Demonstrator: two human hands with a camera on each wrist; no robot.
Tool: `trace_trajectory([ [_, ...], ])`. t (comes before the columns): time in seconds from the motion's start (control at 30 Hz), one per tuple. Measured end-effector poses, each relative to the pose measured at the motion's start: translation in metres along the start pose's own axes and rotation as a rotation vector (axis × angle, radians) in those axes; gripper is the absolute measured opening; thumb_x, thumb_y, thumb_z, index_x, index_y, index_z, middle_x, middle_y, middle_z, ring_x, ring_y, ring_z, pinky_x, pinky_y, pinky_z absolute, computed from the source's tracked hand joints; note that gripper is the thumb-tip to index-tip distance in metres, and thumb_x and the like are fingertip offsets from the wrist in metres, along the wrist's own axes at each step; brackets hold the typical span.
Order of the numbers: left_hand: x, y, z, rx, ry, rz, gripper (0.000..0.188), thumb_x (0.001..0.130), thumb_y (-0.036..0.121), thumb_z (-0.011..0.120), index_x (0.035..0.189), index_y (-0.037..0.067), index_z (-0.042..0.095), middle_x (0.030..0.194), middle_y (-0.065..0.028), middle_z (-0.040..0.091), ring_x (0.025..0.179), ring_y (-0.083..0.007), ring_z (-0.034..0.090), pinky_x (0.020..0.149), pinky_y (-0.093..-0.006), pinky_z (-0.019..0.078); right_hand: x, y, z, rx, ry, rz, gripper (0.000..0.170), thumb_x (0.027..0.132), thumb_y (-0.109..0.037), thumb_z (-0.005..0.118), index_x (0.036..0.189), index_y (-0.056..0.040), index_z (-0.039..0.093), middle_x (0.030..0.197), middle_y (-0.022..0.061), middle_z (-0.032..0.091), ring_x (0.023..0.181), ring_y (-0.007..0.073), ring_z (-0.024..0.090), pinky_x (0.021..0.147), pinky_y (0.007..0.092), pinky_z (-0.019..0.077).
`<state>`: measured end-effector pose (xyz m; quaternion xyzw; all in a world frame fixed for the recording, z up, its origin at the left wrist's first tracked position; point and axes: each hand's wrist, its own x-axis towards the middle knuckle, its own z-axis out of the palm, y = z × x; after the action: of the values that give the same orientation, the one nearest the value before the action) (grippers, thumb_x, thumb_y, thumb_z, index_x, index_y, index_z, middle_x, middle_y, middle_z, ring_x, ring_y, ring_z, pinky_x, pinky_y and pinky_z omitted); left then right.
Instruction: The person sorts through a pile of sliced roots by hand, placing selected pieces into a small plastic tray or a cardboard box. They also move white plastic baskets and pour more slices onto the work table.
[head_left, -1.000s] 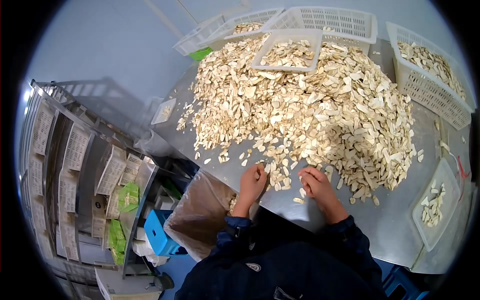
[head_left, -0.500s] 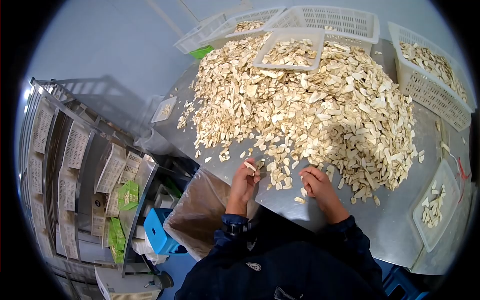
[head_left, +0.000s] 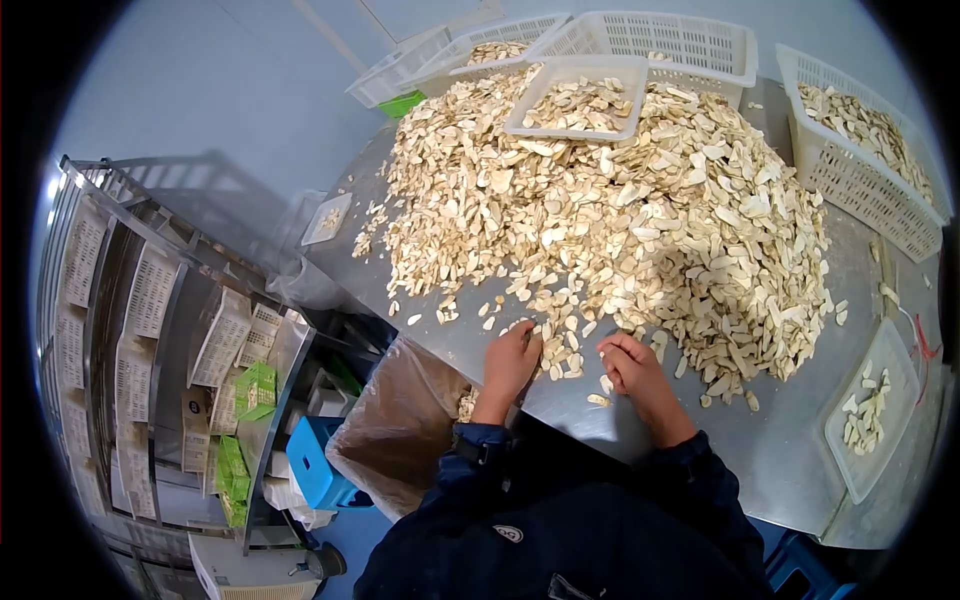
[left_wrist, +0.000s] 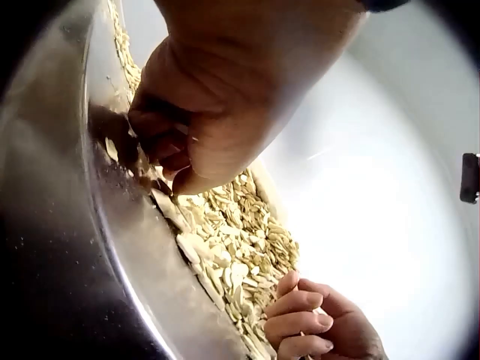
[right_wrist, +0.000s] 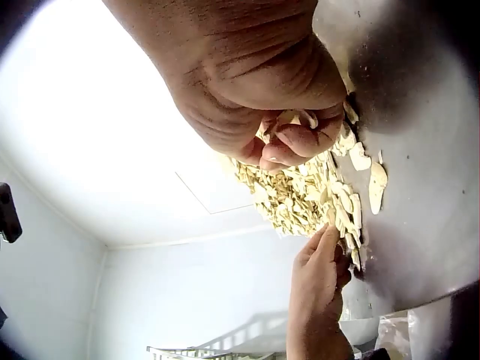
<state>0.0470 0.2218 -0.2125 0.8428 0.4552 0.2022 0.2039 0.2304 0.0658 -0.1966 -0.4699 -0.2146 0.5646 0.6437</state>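
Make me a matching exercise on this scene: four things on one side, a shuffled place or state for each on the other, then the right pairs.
Things
1. Left hand
2. Right hand
3. Pile
4. Rack

Places and states
A. Heaped on the metal table
B. Fingers curled, with a slice showing between them
C. Holding baskets, at the left of the head view
D. Fingertips down among slices at the pile's near edge

Right pairs: 1-D, 2-B, 3-A, 4-C
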Motion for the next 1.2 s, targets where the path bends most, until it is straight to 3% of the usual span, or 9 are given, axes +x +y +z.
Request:
trace_trajectory([
  [0.17,0.004,0.004,0.005,0.124,-0.002,0.043,0.031,0.090,0.030,0.065,0.110,0.008,0.070,0.079,-0.0185,0.068,0.074,-0.0393,0.065,0.066,-0.0479,0.0507,0.002,0.004,-0.001,-0.018,-0.008,-0.026,0.013,0.098,-0.011,0.052,0.104,-0.0028,0.062,0.068,-0.0038,0.047,0.054,0.0032,0.038,0.047,0.0209,0.0290],
  [0.27,0.005,0.005,0.006,0.151,-0.025,0.029,0.026,0.093,0.029,0.063,0.104,0.006,0.069,0.075,-0.0122,0.070,0.067,-0.0308,0.067,0.063,-0.0416,0.0509,0.005,0.008,-0.002,-0.047,-0.014,-0.067,0.013,0.099,-0.011,0.053,0.103,-0.0029,0.062,0.068,-0.0036,0.047,0.053,0.0032,0.038,0.047,0.0207,0.0294],
  [0.47,0.004,-0.008,-0.003,-0.898,-0.254,-0.261,0.032,0.101,0.027,0.059,0.077,0.007,0.063,0.056,0.0070,0.047,0.052,-0.0017,0.041,0.047,-0.0223,0.0303,0.003,0.009,-0.001,-0.061,0.004,-0.065,0.013,0.099,-0.011,0.054,0.101,-0.0023,0.063,0.068,-0.0038,0.049,0.054,0.0031,0.040,0.048,0.0207,0.0311],
  [0.6,0.000,-0.004,-0.014,-1.097,-0.207,-0.470,0.028,0.101,0.027,0.058,0.081,0.009,0.062,0.062,0.0051,0.049,0.051,-0.0049,0.039,0.046,-0.0225,0.0277,0.006,0.012,-0.002,-0.074,-0.008,-0.070,0.012,0.099,-0.012,0.053,0.102,-0.0037,0.062,0.068,-0.0037,0.048,0.053,0.0028,0.039,0.047,0.0207,0.0296],
  [0.8,-0.003,0.010,-0.021,-1.319,-0.084,-0.517,0.018,0.098,0.023,0.061,0.091,0.006,0.062,0.063,0.0043,0.051,0.054,-0.0068,0.042,0.049,-0.0234,0.0312,0.005,0.011,-0.001,-0.069,-0.005,-0.056,0.012,0.099,-0.012,0.053,0.103,-0.0041,0.062,0.068,-0.0039,0.048,0.053,0.0026,0.039,0.047,0.0206,0.0289],
  [0.9,-0.009,-0.019,-0.013,-0.988,-0.271,-0.398,0.016,0.095,0.020,0.064,0.094,0.004,0.064,0.066,0.0014,0.058,0.058,-0.0091,0.050,0.053,-0.0250,0.0391,0.005,0.011,-0.002,-0.081,-0.026,-0.077,0.012,0.099,-0.012,0.053,0.104,-0.0040,0.062,0.068,-0.0040,0.047,0.052,0.0027,0.038,0.047,0.0208,0.0282],
  [1.0,-0.018,-0.023,0.000,-0.475,-0.116,0.063,0.018,0.095,0.021,0.066,0.098,0.003,0.066,0.071,-0.0022,0.065,0.063,-0.0096,0.058,0.058,-0.0272,0.0459,0.007,0.015,-0.003,-0.091,-0.007,-0.072,0.013,0.099,-0.012,0.053,0.104,-0.0035,0.061,0.067,-0.0042,0.047,0.052,0.0028,0.037,0.046,0.0211,0.0277],
  [1.03,-0.021,-0.013,-0.007,-0.381,-0.181,-0.034,0.026,0.092,0.027,0.069,0.102,0.003,0.068,0.076,-0.0099,0.071,0.067,-0.0191,0.067,0.064,-0.0346,0.0520,0.007,0.015,-0.002,-0.090,-0.009,-0.074,0.013,0.099,-0.012,0.053,0.104,-0.0034,0.061,0.067,-0.0042,0.047,0.052,0.0029,0.037,0.046,0.0211,0.0277],
  [1.2,-0.026,0.016,-0.016,0.012,-0.167,0.004,0.032,0.086,0.034,0.071,0.103,0.007,0.070,0.078,-0.0199,0.069,0.074,-0.0402,0.067,0.066,-0.0472,0.0520,0.004,0.009,0.000,-0.117,0.002,-0.073,0.014,0.099,-0.012,0.053,0.104,-0.0028,0.062,0.067,-0.0042,0.047,0.052,0.0030,0.038,0.047,0.0208,0.0288],
])
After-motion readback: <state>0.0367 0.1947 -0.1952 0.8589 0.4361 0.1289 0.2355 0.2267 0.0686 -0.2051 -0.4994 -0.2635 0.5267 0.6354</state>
